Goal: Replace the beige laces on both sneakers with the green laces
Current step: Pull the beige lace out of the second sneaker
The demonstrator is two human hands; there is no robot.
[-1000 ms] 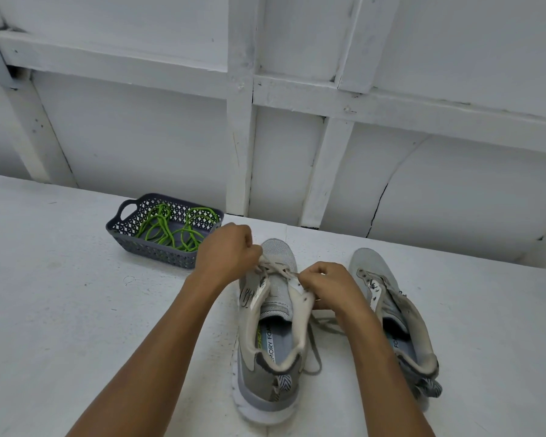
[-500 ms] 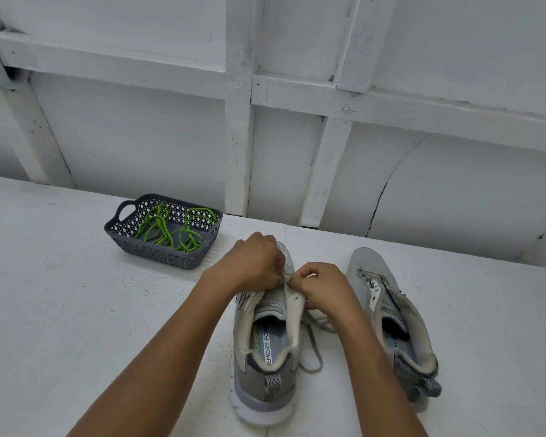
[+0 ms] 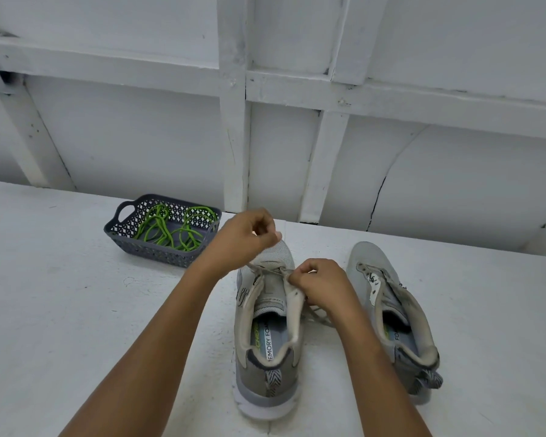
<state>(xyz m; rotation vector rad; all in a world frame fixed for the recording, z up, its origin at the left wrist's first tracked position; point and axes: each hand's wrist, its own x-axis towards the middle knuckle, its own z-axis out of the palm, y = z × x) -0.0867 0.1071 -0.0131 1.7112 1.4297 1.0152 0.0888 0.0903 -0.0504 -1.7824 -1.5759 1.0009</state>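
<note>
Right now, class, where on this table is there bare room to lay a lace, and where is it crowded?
Free: the table left of the middle sneaker, nearer than the basket; also right of the right sneaker. Crowded: between the sneakers, where the beige lace trails under the right hand.

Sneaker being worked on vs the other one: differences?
The held sneaker is gripped by the right hand while the left hand pinches its beige lace; the other sneaker is untouched, no lace visible. The held sneaker points straight ahead; the other sneaker is turned at an angle. Both grey, same model.
</note>
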